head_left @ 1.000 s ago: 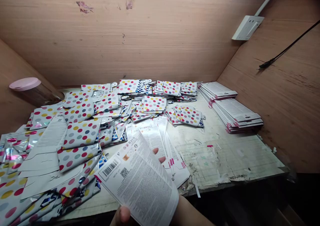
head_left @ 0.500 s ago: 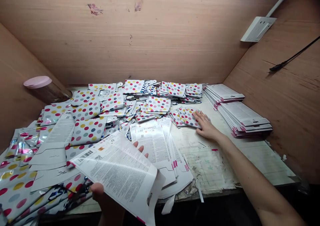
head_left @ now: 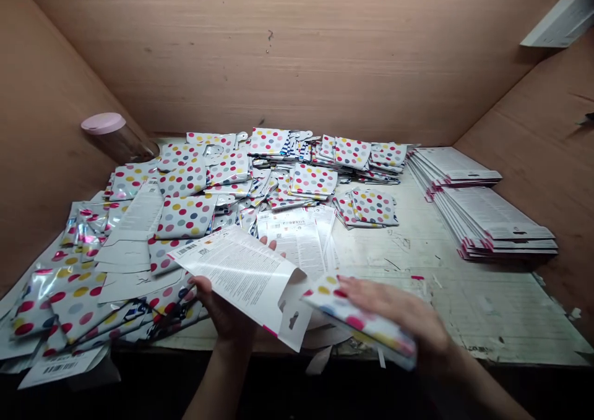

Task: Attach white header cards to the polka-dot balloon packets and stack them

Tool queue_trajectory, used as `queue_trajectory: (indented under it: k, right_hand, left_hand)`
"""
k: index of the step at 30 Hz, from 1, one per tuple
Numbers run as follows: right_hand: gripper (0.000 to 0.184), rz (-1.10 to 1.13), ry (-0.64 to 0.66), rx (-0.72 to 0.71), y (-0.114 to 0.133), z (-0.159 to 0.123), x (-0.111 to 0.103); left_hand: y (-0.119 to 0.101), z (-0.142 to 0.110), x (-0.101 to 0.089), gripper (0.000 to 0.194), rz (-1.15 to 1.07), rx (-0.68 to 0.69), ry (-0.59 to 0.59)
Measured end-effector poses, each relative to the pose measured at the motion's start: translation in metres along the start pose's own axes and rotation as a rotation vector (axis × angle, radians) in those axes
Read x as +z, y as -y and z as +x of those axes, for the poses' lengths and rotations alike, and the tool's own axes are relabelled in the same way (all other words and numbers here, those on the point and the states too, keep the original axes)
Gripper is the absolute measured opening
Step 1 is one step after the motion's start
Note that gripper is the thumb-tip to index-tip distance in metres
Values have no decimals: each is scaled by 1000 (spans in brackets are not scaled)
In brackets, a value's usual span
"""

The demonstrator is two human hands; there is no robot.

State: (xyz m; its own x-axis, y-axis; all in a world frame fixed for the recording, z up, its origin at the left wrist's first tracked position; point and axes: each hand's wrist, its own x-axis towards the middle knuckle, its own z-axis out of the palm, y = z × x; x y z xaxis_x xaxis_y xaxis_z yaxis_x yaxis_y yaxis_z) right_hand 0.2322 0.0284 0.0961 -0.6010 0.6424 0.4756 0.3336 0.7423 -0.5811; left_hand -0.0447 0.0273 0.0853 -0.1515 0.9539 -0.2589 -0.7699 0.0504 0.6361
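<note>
L. hand (head_left: 229, 318): white carton (head_left: 236, 274), pinched, flap (head_left: 302, 328) out. R. hand (head_left: 401, 312): dotted packet (head_left: 355, 317) (qty. unclear, blurred), clasped, newly up off table (head_left: 403, 253), now beside carton's flap; both hands now full.

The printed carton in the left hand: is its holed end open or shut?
Open: the carton shows a gap between its printed panel and holed flap.

Two hands (head_left: 227, 315) (head_left: 408, 315), one jar (head_left: 127, 145), two stacks (head_left: 457, 163) (head_left: 503, 216) of flat cartons.
The hands hold one loose carton (head_left: 241, 268) and one dotted packet (head_left: 364, 323). Heaped packets (head_left: 185, 216) number well over a dozen, overlapping too much for an exact count. One white wall box (head_left: 559, 18) shows.
</note>
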Motion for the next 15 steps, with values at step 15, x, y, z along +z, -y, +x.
queue_trajectory:
  k: [15]
  right_hand:
    - [54,-312,106,25,58,28,81]
  left_hand:
    - [21,-17,10,104,159,23,4]
